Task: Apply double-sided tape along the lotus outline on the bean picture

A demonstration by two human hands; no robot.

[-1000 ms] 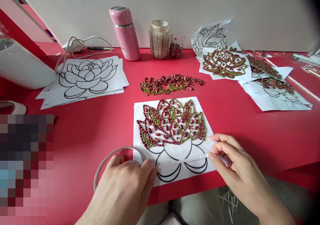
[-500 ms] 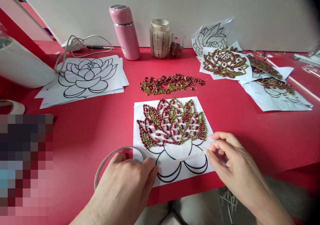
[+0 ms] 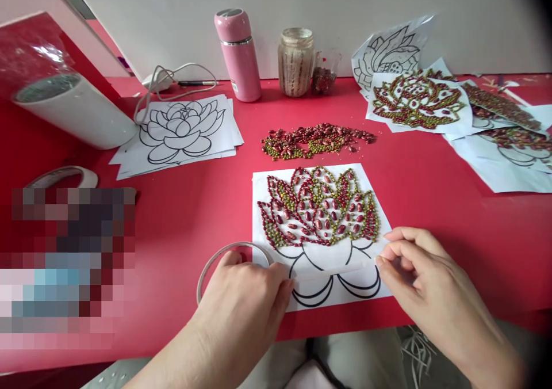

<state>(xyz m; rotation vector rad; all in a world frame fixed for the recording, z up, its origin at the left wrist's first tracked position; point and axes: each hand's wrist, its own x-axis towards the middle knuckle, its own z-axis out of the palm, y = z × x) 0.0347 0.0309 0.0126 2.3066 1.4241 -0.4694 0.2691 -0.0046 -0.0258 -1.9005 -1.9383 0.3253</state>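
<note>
A white sheet with a lotus outline [image 3: 319, 228] lies on the red table [image 3: 194, 216]; its upper petals are filled with red beans and green beans. A clear strip of tape [image 3: 332, 269] stretches across the bare lower petals. My left hand [image 3: 245, 302] rests on the thin tape roll [image 3: 211, 262] and presses the strip's left end at the sheet's edge. My right hand [image 3: 414, 268] pinches the strip's right end with fingers closed at the sheet's right edge.
A loose pile of beans [image 3: 314, 141] lies behind the sheet. Blank lotus sheets [image 3: 181, 130] are stacked at left, finished bean pictures [image 3: 418, 101] at right. A pink flask [image 3: 239, 52], a glass jar [image 3: 295, 61], a white cylinder [image 3: 73, 110] and a cable [image 3: 172, 81] stand at the back.
The view has shifted, so everything sits further right in the picture. My right hand has carried the tape's end a little up the sheet; my left hand stays on the roll.
</note>
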